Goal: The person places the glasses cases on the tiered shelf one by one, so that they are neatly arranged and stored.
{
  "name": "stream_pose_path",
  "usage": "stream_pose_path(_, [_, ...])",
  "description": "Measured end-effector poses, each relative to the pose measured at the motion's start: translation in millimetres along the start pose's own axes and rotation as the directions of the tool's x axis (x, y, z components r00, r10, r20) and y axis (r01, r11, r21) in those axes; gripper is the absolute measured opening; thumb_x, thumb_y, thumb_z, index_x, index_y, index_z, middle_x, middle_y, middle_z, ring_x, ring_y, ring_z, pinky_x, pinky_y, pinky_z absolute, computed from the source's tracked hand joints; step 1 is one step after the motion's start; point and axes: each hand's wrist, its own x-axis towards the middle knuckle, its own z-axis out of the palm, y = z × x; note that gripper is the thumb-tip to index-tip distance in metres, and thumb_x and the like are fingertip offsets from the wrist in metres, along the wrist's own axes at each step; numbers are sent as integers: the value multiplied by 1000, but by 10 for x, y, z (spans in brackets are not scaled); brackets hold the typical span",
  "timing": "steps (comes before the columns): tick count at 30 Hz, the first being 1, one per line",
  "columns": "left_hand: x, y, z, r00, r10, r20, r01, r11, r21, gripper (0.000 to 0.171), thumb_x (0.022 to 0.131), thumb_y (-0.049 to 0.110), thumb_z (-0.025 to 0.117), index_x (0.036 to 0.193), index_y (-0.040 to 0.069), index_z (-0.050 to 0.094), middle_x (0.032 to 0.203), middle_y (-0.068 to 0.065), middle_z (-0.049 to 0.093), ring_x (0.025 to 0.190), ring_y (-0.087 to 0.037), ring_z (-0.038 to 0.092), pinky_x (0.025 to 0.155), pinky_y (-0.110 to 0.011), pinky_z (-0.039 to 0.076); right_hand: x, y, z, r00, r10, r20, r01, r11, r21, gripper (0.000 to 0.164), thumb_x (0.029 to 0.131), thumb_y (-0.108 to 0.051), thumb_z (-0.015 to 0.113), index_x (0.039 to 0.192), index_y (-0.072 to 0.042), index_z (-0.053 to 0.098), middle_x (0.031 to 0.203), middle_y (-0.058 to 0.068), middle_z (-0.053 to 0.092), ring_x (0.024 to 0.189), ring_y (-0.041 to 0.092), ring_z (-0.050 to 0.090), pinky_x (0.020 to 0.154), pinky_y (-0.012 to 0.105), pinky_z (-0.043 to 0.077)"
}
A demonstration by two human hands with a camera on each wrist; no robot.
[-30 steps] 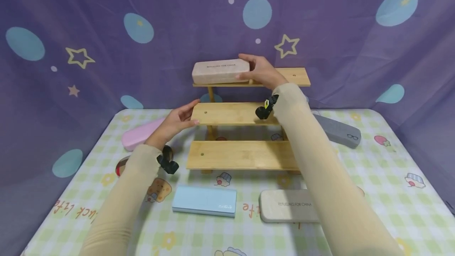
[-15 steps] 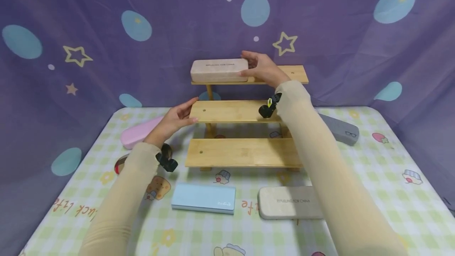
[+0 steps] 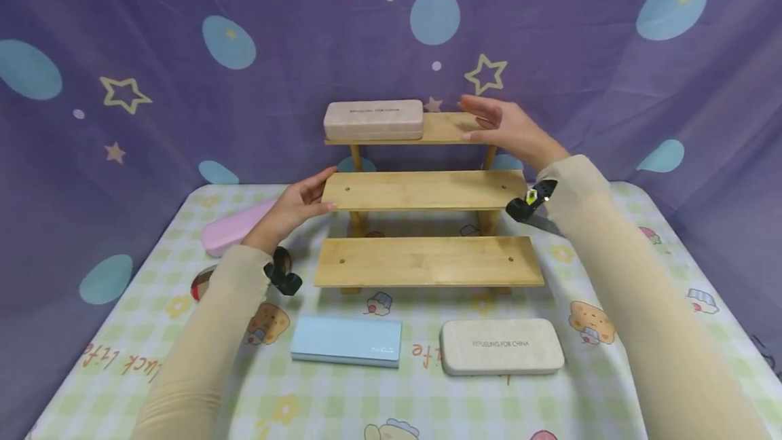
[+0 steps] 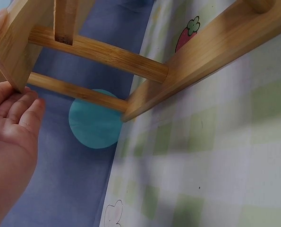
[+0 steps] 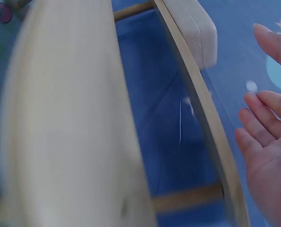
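A three-tier wooden display stand (image 3: 423,262) stands on the table. On the left part of its top tier lies a pale pinkish glasses case (image 3: 374,121) with dark lettering. My left hand (image 3: 292,210) grips the left end of the middle tier, thumb at the front and fingers behind; the left wrist view shows the board end (image 4: 16,52) between them. My right hand (image 3: 513,129) is by the right part of the top tier, fingers extended and holding nothing. In the right wrist view, a gap separates these fingers (image 5: 263,125) from the case (image 5: 197,35).
In front of the stand lie a light blue case (image 3: 346,340) and a cream glasses case (image 3: 502,347). A pink case (image 3: 235,228) is at the left, partly behind my left arm. My right sleeve mostly covers a grey case (image 3: 544,224). Behind hangs a purple curtain (image 3: 275,121).
My right hand has let go of the pinkish glasses case and moved right, away from it. The case stays on the top tier. My left hand keeps its grip on the middle tier.
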Motion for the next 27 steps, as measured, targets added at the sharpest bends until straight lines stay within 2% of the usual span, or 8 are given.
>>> stream_pose_path(6, [-3, 4, -35, 1000, 4, -5, -4, 1000, 16, 74, 88, 3, 64, 149, 5, 23, 153, -16, 25, 136, -27, 34, 95, -16, 41, -384, 205, -208, 995, 26, -96, -23, 999, 33, 72, 87, -18, 69, 149, -12, 31, 152, 4, 33, 139, 18, 29, 109, 29, 30])
stream_pose_path(13, [-28, 3, -35, 1000, -3, -14, 3, 1000, 7, 73, 88, 3, 64, 149, 5, 23, 154, -17, 22, 136, -28, 33, 95, -16, 42, -796, 411, -390, 973, 50, -224, -35, 997, 69, 66, 88, -16, 67, 147, -13, 36, 148, 3, 39, 138, 21, 31, 101, 19, 37])
stream_pose_path(16, [-30, -10, -29, 1000, -10, -15, 10, 1000, 2, 73, 88, 2, 63, 149, 5, 23, 154, -16, 23, 137, -29, 32, 95, -16, 41, -982, 537, -449, 963, 34, -266, -2, 993, 122, 64, 88, -8, 66, 145, -9, 38, 146, 1, 43, 137, 17, 33, 101, 17, 37])
stream_pose_path(20, [-22, -26, -21, 1000, -11, -13, 11, 1000, 10, 74, 88, 0, 63, 149, 5, 22, 153, -16, 24, 137, -29, 32, 95, -16, 41, -1223, 722, -506, 960, -3, -280, 60, 979, 196, 60, 87, 2, 63, 143, -4, 40, 139, -4, 50, 133, 11, 39, 97, 13, 38])
stream_pose_path(24, [-8, -22, -6, 1000, -5, -12, 5, 1000, 7, 73, 88, -1, 62, 149, 5, 22, 153, -15, 25, 137, -30, 31, 95, -16, 42, -1446, 850, -552, 960, 18, -279, 18, 992, 126, 56, 90, -2, 62, 142, -5, 42, 136, -8, 53, 127, 4, 44, 94, 11, 39])
stream_pose_path(27, [-5, 2, 11, 1000, 1, -7, -1, 1000, -6, 72, 89, -3, 61, 149, 4, 22, 153, -16, 24, 136, -31, 31, 93, -16, 43, -1573, 934, -577, 952, 52, -300, -46, 999, 30, 55, 91, -9, 62, 142, -7, 42, 137, -9, 52, 124, 0, 46, 92, 10, 40])
